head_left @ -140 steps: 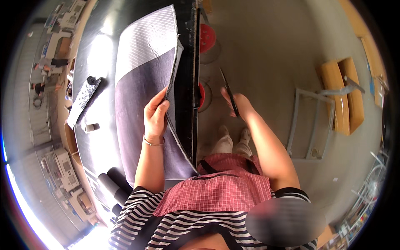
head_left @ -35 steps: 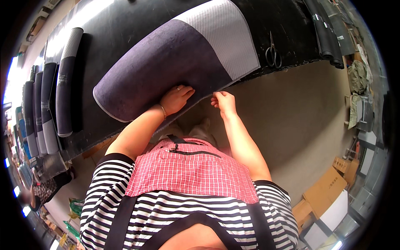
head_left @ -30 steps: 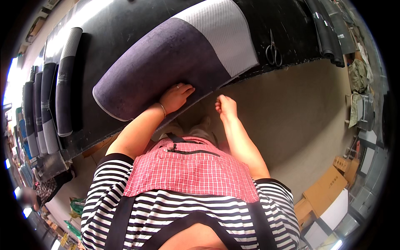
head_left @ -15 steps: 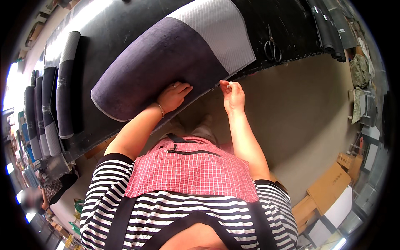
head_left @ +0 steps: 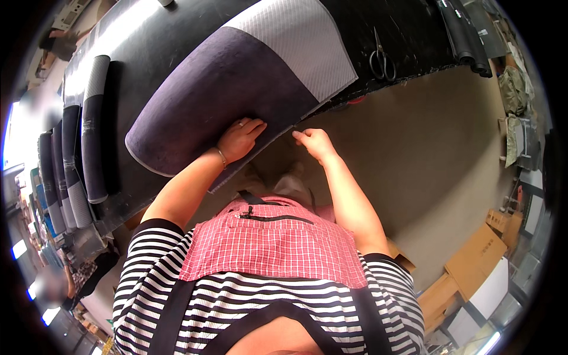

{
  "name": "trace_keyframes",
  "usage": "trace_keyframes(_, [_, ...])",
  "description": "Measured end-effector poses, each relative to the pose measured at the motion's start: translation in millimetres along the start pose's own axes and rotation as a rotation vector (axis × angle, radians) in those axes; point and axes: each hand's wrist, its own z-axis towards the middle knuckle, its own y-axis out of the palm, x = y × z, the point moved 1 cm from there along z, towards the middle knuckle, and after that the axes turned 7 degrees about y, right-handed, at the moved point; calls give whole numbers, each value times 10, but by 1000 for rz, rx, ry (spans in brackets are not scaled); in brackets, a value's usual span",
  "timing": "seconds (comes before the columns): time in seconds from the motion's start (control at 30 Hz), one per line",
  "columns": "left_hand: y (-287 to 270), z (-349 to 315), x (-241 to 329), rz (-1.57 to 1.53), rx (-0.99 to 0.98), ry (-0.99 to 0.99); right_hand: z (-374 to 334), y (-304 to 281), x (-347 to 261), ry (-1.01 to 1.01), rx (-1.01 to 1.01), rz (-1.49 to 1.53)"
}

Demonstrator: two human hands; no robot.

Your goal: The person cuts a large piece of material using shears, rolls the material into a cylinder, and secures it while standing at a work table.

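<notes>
A large dark purple mat (head_left: 219,89) with a pale grey ribbed section (head_left: 302,44) lies bowed over the black table (head_left: 139,47). Its near border reaches the table's front edge. My left hand (head_left: 238,139) rests open on the mat near that border, its fingers stretched out and a ring on one of them. Just off the border, over the floor, my right hand (head_left: 313,142) is closed in a pinch. Whatever its fingertips hold, if anything, is too small to make out.
Black-handled scissors (head_left: 381,62) lie on the table to the right. Several rolled mats (head_left: 93,130) line the left side, and dark rolls (head_left: 464,38) lie far right. Cardboard boxes (head_left: 473,260) stand on the floor at lower right. Other people are at the left.
My right hand has moved left and toward me along the mat's border, still pinched. My left hand stays on the mat. The whole view has shifted slightly.
</notes>
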Motion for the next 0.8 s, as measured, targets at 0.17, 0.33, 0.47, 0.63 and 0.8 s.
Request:
trace_keyframes(0.17, [-117, 3, 220, 48, -105, -177, -288, -68, 171, -121, 124, 72])
trace_keyframes(0.33, [-1, 108, 85, 42, -116, 34, -446, -227, 1387, 337, 86, -33])
trace_keyframes(0.47, [45, 706, 173, 94, -29, 140, -560, -213, 1561, 424, 64, 141])
trace_keyframes(0.63, [182, 1099, 319, 203, -179, -42, -522, -243, 1855, 396, 185, 87])
trace_keyframes(0.8, [389, 1308, 378, 179, -197, -49, -714, -499, 3316, 579, 439, 48])
